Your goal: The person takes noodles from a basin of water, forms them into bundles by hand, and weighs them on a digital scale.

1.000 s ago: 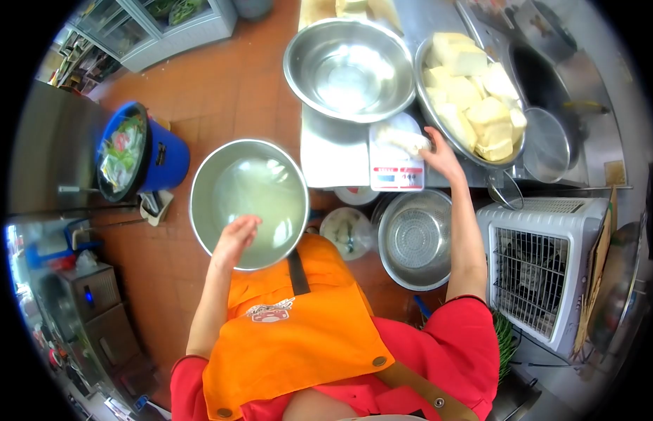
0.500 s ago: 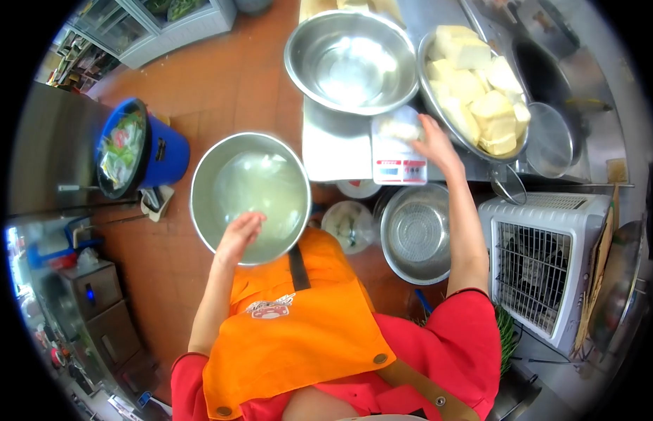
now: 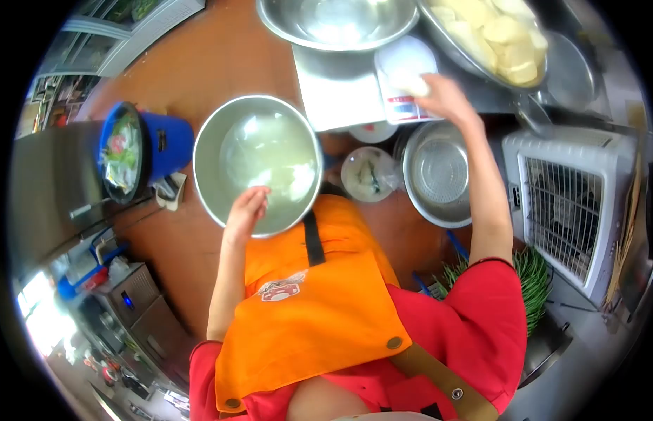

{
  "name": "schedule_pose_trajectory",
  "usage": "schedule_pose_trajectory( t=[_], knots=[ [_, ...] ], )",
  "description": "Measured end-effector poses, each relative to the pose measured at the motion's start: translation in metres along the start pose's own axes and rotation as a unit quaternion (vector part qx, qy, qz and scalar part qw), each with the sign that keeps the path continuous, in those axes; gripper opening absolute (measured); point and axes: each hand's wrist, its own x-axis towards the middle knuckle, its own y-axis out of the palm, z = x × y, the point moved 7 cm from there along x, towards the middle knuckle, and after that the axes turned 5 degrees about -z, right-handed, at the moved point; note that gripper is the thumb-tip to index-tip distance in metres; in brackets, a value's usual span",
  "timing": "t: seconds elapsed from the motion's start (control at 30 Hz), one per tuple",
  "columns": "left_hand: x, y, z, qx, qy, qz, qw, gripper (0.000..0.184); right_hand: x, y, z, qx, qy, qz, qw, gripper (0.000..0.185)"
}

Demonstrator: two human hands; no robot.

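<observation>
My right hand point(image 3: 449, 100) is closed around a whitish lump point(image 3: 414, 85) at the right side of a white kitchen scale point(image 3: 405, 63). The scale's plate shows beside the lump; its red-and-white display panel is partly hidden by my fingers. My left hand point(image 3: 249, 209) hovers over the near rim of a large metal pot point(image 3: 198, 165), fingers curled together. Whatever they might hold is too small to make out. Cloudy, pale greenish liquid point(image 3: 260, 151) fills part of the pot, with bright reflections and some pale shapes in it.
A wide steel bowl point(image 3: 270, 24) stands beyond the scale, next to a metal container of pale yellow chunks point(image 3: 505, 35). Below the counter are a perforated steel basin point(image 3: 436, 172) and a white tub point(image 3: 368, 174). A blue bin point(image 3: 168, 147) stands left, a grey-white fan unit point(image 3: 572, 203) right.
The view has tilted down, so the counter sits higher in frame. My right hand has closed on the whitish lump and draws it toward the scale's near right edge. My left hand stays over the pot.
</observation>
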Motion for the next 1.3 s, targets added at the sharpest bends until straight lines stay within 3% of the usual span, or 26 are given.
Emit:
schedule_pose_trajectory(
  t=[0.17,0.23,0.3,0.33,0.37,0.57,0.67,0.77,0.87,1.0,1.07,1.17,1.3],
  knots=[
    [0.019,-0.009,0.001,0.033,-0.023,0.031,0.999,0.018,-0.128,0.06,-0.013,0.242,0.106,0.015,0.964,0.059],
    [0.026,-0.011,-0.004,0.056,-0.025,0.049,0.997,0.018,-0.187,0.113,-0.025,0.28,0.236,0.057,0.929,0.054],
    [0.037,-0.017,-0.006,0.092,-0.022,0.074,0.993,0.018,-0.248,0.184,-0.049,0.324,0.244,0.015,0.914,0.049],
    [0.043,-0.02,-0.006,0.111,-0.021,0.088,0.99,0.018,-0.277,0.219,-0.057,0.344,0.304,0.03,0.888,0.048],
    [0.047,-0.024,-0.008,0.142,-0.02,0.083,0.986,0.018,-0.303,0.251,-0.061,0.362,0.36,0.044,0.859,0.048],
    [0.065,-0.038,-0.019,0.304,0.044,0.07,0.949,0.016,-0.38,0.453,-0.129,0.322,0.488,0.037,0.81,0.056],
    [0.072,-0.04,-0.028,0.405,0.075,0.025,0.911,0.016,-0.317,0.458,-0.127,0.183,0.484,0.094,0.851,0.053],
    [0.083,-0.049,-0.018,0.406,0.056,0.011,0.912,0.012,-0.258,0.514,-0.156,0.226,0.423,0.092,0.873,0.044],
    [0.09,-0.05,-0.006,0.4,0.04,-0.004,0.916,0.011,-0.222,0.594,-0.216,0.104,0.449,0.071,0.885,0.039],
    [0.095,-0.043,-0.005,0.405,0.072,-0.022,0.911,0.011,-0.169,0.634,-0.237,0.091,0.436,0.101,0.89,0.044],
    [0.098,-0.047,-0.003,0.427,0.057,-0.037,0.902,0.011,-0.166,0.651,-0.239,0.076,0.429,0.095,0.895,0.049],
    [0.096,-0.055,-0.005,0.474,0.05,-0.051,0.878,0.013,-0.175,0.631,-0.214,0.012,0.341,-0.02,0.94,0.057],
    [0.09,-0.058,-0.021,0.532,0.103,-0.038,0.84,0.016,-0.255,0.611,-0.172,0.166,0.355,0.007,0.92,0.04]
  ],
)
